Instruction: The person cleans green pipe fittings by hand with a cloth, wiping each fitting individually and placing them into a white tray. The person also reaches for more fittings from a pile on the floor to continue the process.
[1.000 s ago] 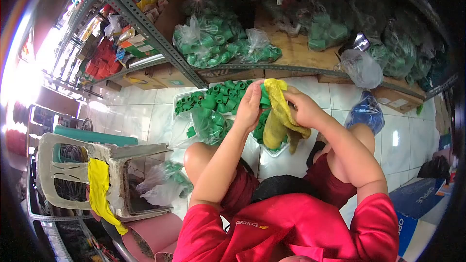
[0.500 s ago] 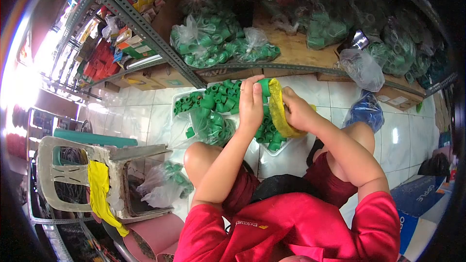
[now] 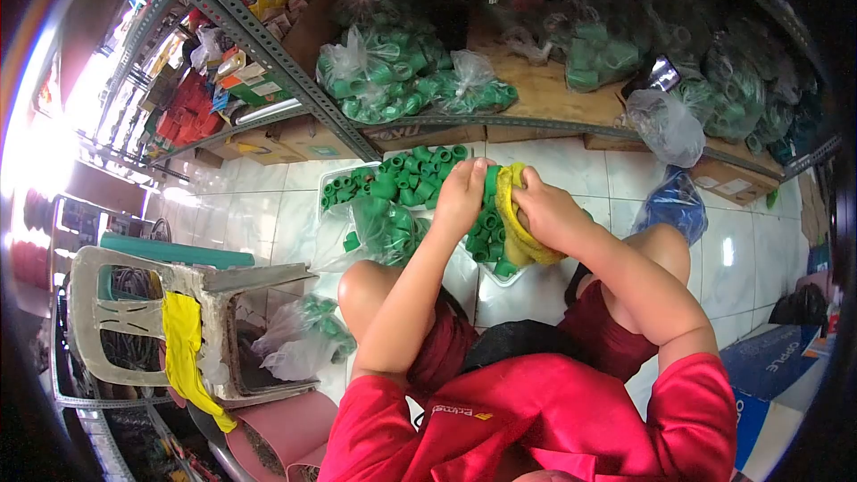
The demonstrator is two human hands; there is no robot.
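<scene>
From my remote seat, taking clock directions from mid-view, I see the wooden shelf (image 3: 553,94) at one o'clock and the plastic chair (image 3: 212,330) at eight. The far tray (image 3: 320,196) of green pieces sits toward ten, the near tray (image 3: 503,282) at four. At two o'clock, my right hand (image 3: 549,210) grips the yellow cloth (image 3: 528,250), bunched against the green fitting (image 3: 490,180), which my left hand (image 3: 460,196) pinches by its other side, above the near tray. To rub it well, I'd judge, I should keep the left pinch firm and clear of the rim, press the cloth evenly, and turn the fitting little by little so no side is missed.
</scene>
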